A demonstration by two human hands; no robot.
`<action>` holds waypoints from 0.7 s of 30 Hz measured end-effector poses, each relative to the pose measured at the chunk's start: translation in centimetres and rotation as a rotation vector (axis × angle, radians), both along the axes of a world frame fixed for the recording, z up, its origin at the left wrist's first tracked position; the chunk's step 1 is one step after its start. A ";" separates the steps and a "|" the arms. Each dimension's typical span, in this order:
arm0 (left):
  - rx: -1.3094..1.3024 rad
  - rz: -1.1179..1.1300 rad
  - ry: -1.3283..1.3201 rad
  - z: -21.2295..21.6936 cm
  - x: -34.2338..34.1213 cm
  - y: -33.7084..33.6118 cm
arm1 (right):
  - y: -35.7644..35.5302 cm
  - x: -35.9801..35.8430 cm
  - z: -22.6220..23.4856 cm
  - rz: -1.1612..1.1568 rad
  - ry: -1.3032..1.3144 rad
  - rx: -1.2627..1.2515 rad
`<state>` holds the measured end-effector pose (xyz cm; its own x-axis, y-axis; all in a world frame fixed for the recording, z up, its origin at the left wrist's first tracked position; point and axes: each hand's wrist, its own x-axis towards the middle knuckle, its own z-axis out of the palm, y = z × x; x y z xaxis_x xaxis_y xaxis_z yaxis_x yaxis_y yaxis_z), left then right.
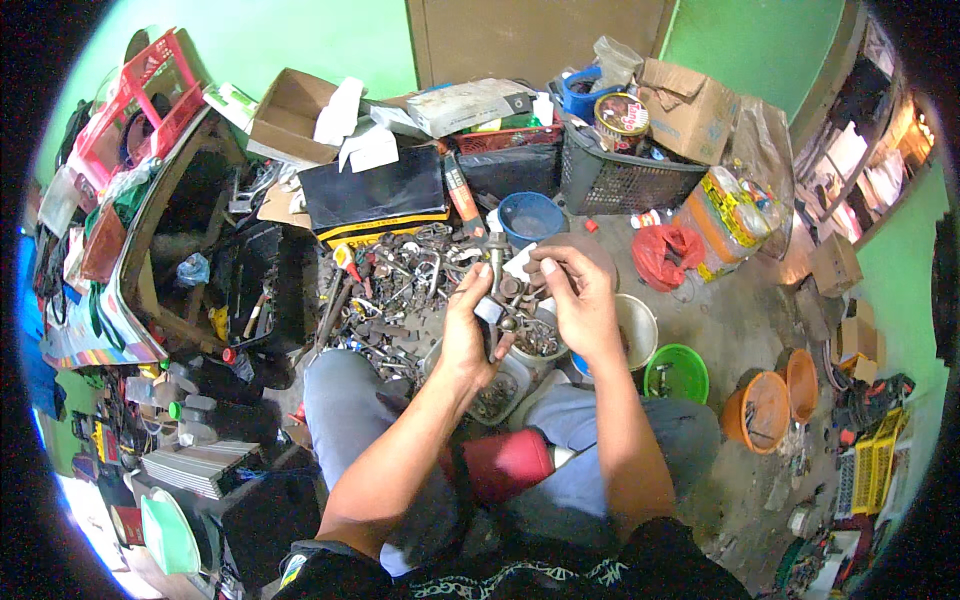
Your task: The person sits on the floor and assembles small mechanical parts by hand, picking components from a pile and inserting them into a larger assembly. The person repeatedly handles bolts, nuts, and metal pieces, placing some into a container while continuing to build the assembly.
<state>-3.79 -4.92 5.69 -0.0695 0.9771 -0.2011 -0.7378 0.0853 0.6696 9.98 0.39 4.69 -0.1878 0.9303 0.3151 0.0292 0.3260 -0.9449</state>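
Observation:
My left hand [465, 335] is raised in front of me, palm turned inward, with its fingers curled around small metal parts. A long bolt-like metal piece [496, 256] stands up beyond the thumb, and a pale squarish piece [489, 310] shows at the palm. My right hand [585, 305] is close on the right, thumb and fingers pinched together at a small dark piece [541, 268] whose kind is unclear. Beneath both hands are tubs of small metal parts, among them a clear container [497, 397] between my legs.
A heap of loose metal hardware [385, 290] covers the floor at left. Around it stand a blue bowl [530, 216], a green basin [677, 372], orange pots [756, 412], a grey crate [625, 180], a black box [375, 195] and a red plastic bag [667, 257]. An open cabinet [150, 260] is at left.

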 end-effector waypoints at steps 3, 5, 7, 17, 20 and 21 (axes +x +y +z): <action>0.050 0.020 0.026 0.7 -0.3 -0.3 | -1.9 -1.0 3.6 0.026 -0.111 0.112; 0.137 0.006 0.095 0.5 -1.1 -0.7 | -3.1 -1.3 5.8 0.068 -0.273 0.208; 0.171 0.014 0.189 0.3 -1.8 -1.0 | -3.8 -1.8 6.9 0.078 -0.370 0.219; 0.294 0.095 0.207 1.6 -5.6 -3.7 | -6.4 -4.6 10.4 0.175 -0.379 0.263; 0.254 0.156 0.062 3.3 -6.1 -4.7 | -6.9 -5.2 11.3 0.234 -0.220 0.089; 0.268 0.148 0.046 3.0 -6.7 -4.8 | -7.5 -5.3 12.4 0.244 -0.174 -0.003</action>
<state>-10.54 -9.73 8.66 -0.2176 0.9736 0.0694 -0.6976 -0.2049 0.6866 4.72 -7.13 17.10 -0.4570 0.8519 0.2557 0.1124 0.3405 -0.9335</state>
